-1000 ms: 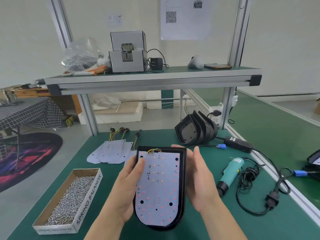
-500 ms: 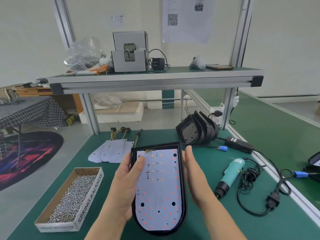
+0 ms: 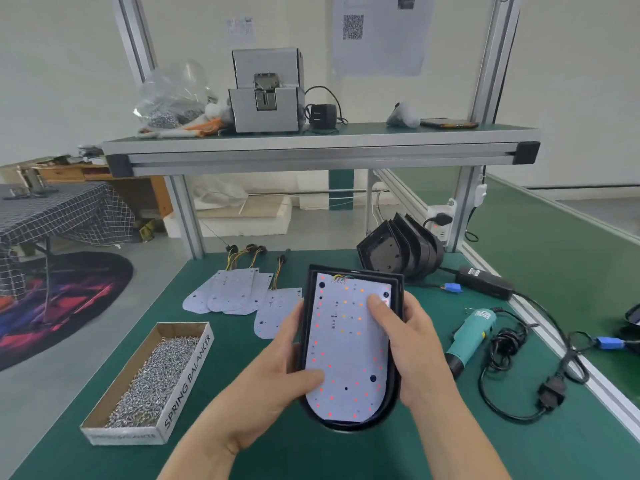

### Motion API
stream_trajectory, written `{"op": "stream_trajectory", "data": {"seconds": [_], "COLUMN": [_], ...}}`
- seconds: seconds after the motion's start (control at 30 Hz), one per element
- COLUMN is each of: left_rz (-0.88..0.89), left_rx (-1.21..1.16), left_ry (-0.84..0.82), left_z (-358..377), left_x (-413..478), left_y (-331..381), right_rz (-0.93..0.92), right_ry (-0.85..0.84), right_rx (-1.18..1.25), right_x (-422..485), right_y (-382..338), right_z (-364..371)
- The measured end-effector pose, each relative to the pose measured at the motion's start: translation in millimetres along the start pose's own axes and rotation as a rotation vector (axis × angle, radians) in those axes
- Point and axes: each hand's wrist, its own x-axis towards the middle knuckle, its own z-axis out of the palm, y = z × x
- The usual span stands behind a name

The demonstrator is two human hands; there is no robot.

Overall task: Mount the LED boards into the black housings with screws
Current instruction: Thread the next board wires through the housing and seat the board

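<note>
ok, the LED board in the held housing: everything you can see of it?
The LED board is a thin, pale, flat sheet, square at the far end, rounded at the near end, dotted with small red and orange LEDs and a few dark round holes. Coloured wires join its far edge. It lies face up inside the black housing. The left hand presses a thumb on its near-left part, the right hand on its far-right part. No screws visible in it.
</note>
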Motion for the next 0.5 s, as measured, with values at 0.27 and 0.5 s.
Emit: {"op": "stream_trajectory", "data": {"seconds": [0.27, 0.5], "left_rz": [-0.006, 0.075], "left_rx": [-0.047, -0.137], "left_ry": [0.255, 0.500], "left_z": [6, 7], "left_x": [10, 28], "left_y": [-5, 3], "right_rz": [-0.061, -0.127], "right_ry": [-0.105, -0.129], "right_rx": [-0.027, -0.041], "right_x": [-4, -7], "right_y": [4, 11], "right_z": [1, 12]}}
